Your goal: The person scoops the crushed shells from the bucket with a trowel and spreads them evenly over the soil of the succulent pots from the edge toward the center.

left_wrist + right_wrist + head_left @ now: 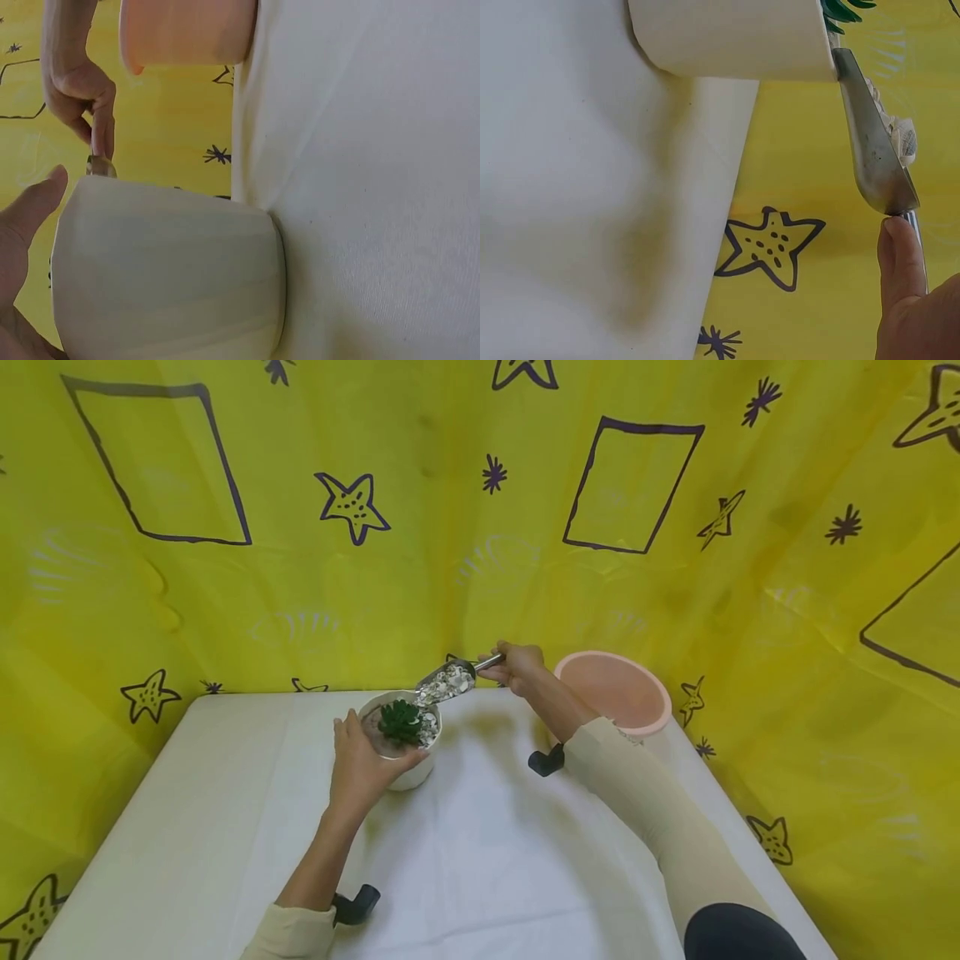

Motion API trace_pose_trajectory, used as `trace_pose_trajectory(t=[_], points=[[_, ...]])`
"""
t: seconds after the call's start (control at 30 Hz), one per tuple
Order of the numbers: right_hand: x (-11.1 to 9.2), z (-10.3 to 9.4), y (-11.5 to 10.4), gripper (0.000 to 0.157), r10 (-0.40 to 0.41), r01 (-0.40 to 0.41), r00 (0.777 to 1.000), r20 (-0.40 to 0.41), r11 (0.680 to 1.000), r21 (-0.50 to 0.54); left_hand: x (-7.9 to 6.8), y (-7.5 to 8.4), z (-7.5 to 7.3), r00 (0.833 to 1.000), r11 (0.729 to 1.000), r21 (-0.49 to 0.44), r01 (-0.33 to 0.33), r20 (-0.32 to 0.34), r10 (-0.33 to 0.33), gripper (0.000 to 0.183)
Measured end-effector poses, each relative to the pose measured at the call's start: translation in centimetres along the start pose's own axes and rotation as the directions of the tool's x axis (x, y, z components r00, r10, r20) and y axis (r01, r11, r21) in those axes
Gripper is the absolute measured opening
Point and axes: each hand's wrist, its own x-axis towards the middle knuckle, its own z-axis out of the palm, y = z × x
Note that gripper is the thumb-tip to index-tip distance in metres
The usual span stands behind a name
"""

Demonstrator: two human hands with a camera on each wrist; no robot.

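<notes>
A white pot (411,776) stands on the table and holds a dark green succulent (400,722). Pale chips lie beside the plant on its right, with bare greyish fill on the left. My left hand (363,766) holds the pot near its rim, fingers at the left side and thumb across the front. My right hand (521,667) grips the handle of a metal scoop (871,142) full of whitish stone or shell chips (447,683). The scoop slants down leftward, its lip right at the pot's rim in the right wrist view.
A peach-pink tub (658,697) stands at the back right, beside my right forearm, with a few chips near its base. White cloth covers the table (480,877). A yellow curtain (435,585) with drawn stars hangs right behind the table's far edge.
</notes>
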Motion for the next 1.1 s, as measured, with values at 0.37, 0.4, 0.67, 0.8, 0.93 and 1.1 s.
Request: trace_pose_trajectory(t=[0.37,0.4,0.67,0.8,0.93,1.1], points=[[0.0,0.0,0.1,0.037,0.0,0.0,1.0,-0.003,1.0,0.01,0.3,-0.3,-0.3,0.999,0.999,0.009,-0.039,0.022,0.039,0.128],[0.0,0.1,0.1,0.038,-0.002,0.002,1.0,-0.003,1.0,0.008,0.4,-0.4,-0.4,0.998,0.999,0.009,-0.048,0.031,0.048,0.127],[0.2,0.0,0.1,0.038,-0.022,0.022,1.0,-0.013,1.0,-0.013,1.5,-1.3,-1.2,0.986,0.993,-0.013,-0.117,0.117,0.117,0.124],[0.2,-0.1,0.0,0.039,-0.022,0.022,1.0,-0.014,1.0,-0.009,1.9,-1.4,-1.3,0.982,0.993,-0.017,-0.12,0.147,0.121,0.124],[0.2,-0.1,0.0,0.041,-0.02,0.02,1.0,-0.007,1.0,-0.003,1.9,-1.4,-1.3,0.981,0.994,-0.029,-0.103,0.161,0.107,0.126],[0.2,0.0,0.0,0.037,-0.019,0.019,1.0,-0.013,1.0,0.004,1.4,-1.1,-1.1,0.986,0.997,-0.041,-0.068,0.152,0.073,0.127]])
